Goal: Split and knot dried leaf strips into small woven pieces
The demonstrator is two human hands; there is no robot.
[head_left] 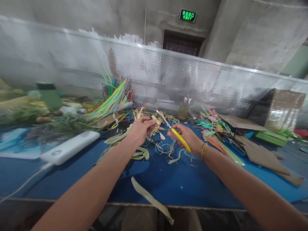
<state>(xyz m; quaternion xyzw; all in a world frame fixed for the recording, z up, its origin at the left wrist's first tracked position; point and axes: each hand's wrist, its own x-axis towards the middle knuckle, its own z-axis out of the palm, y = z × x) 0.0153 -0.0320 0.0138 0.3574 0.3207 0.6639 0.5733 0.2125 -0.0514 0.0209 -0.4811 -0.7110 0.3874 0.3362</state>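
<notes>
Clearly, we are seated at a blue tabletop (192, 191), both bare hands raised just above it; clock readings are taken from a centre between them. Our left hand (144, 128) pinches a small pale yellow piece (155, 120) between thumb and fingers, on the inner side toward the right hand. Our right hand (184, 134) is wrapped about a yellow-handled tool (179, 138), its narrow metal end pointing toward eleven o'clock. The tip lies just beside the pale yellow piece; whether they touch, we cannot tell.

Loose material, near the hands: curled pale strips (143, 154) at between seven and eight o'clock, thin stringy scraps (166, 150) at six. One long strip (151, 196), just past six, overhangs the near edge.

Farther out we note a bundle of coloured stems (115, 99) at ten, and a white oblong device (71, 148) with a cable a little below nine. A green bottle (50, 98) with a dark lid stands upright between nine and ten, somewhat blurred. A glass jar (184, 110) with a metallic cap stands between one and two. Toward three we log a green box (271, 138); brown cardboard (262, 155) lies between three and four.
</notes>
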